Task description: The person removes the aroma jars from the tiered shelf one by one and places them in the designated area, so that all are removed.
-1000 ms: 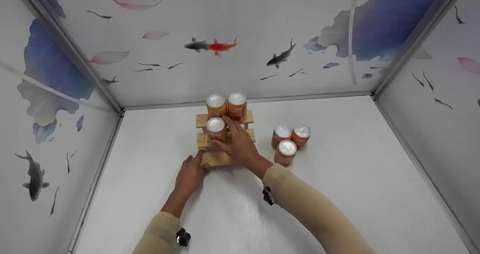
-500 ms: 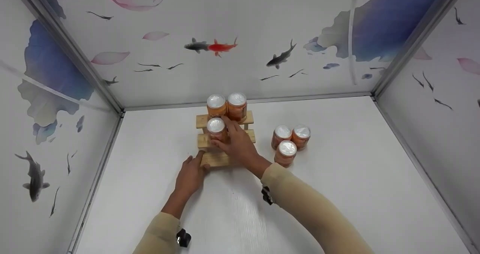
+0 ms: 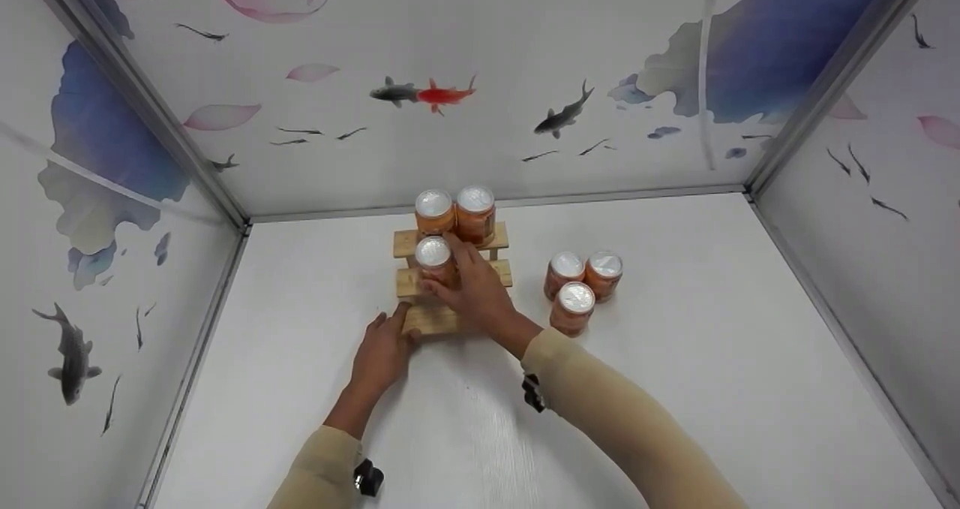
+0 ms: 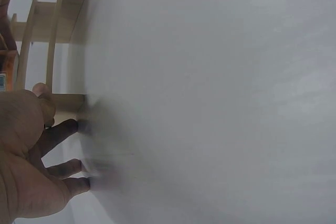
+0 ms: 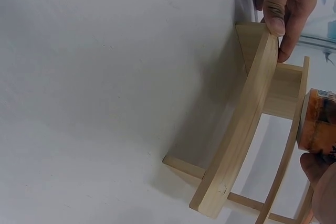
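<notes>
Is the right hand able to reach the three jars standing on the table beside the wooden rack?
Probably yes. The right hand holds a jar on the rack; the three jars stand just to its right, with bare table between, nothing blocking.

Our sleeves and wrist gear

We wear long beige sleeves reaching both wrists; our hands are bare, and a small black clip-like device (image 3: 367, 477) sits under each cuff.

The right hand (image 3: 476, 291) hid the wooden rack's (image 3: 420, 319) middle step; the frame edge cut off the jar (image 5: 318, 121) in the right-wrist view.
</notes>
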The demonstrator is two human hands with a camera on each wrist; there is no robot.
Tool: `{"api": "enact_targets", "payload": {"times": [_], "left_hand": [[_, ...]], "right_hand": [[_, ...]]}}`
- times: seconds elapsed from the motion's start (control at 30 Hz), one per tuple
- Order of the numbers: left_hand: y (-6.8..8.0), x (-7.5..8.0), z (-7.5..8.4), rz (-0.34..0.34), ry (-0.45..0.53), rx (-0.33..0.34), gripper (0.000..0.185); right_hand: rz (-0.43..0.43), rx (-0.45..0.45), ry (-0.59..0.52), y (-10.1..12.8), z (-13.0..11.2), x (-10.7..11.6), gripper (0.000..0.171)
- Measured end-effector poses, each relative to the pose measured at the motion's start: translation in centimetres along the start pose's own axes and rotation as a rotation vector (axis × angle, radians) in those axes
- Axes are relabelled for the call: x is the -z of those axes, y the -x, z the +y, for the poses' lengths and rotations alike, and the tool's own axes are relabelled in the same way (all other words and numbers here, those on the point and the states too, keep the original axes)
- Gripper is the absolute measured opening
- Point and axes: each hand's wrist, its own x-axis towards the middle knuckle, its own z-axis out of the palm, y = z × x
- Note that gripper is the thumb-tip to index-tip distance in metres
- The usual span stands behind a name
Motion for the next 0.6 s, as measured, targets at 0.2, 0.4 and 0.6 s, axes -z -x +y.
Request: {"api": "enact_targets", "payload": {"times": [0.2, 0.4, 0.6], "left_hand": [[0.1, 0.0, 0.0, 0.010, -0.007, -0.013, 0.054], [0.0, -0.1, 0.0, 0.005, 0.003, 0.007, 0.056], [0.0, 0.0, 0.1, 0.005, -0.009, 0.002, 0.056]], "right_hand": [[0.035, 0.047, 0.002, 0.1, 0.3, 0.0, 0.086], [0.090, 0.109, 0.037, 0.3, 0.4, 0.4, 0.082], [0.092, 0.119, 0.061, 0.6, 0.4, 1.4, 0.082]]}}
